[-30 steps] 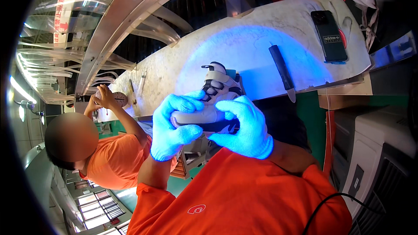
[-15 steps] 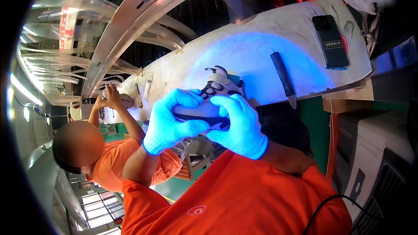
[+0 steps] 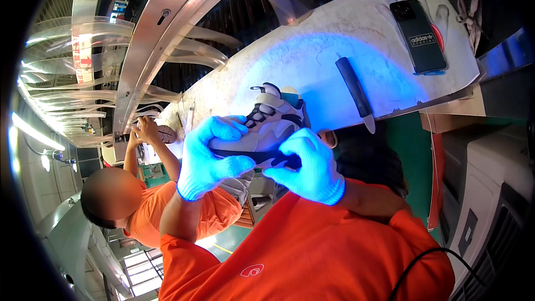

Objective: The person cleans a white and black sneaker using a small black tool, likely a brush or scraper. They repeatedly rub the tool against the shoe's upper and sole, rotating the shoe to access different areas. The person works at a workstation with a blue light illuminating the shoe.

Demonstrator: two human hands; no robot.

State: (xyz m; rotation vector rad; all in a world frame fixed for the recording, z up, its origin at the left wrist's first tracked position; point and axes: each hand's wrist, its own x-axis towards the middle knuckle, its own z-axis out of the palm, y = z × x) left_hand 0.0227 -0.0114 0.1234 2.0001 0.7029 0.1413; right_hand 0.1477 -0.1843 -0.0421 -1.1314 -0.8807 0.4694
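One sneaker (image 3: pixel 270 125), one dark-handled knife (image 3: pixel 355 92) and one black phone (image 3: pixel 419 36) are present, the last two lying on the white bench (image 3: pixel 312 56). I hold the sneaker above the bench's near edge, long axis running from lower left to upper right, collar toward the bench. My left hand (image 3: pixel 209 159) is curled around its side; my right hand (image 3: pixel 309 167) pinches the dark sole edge, fingers narrow.
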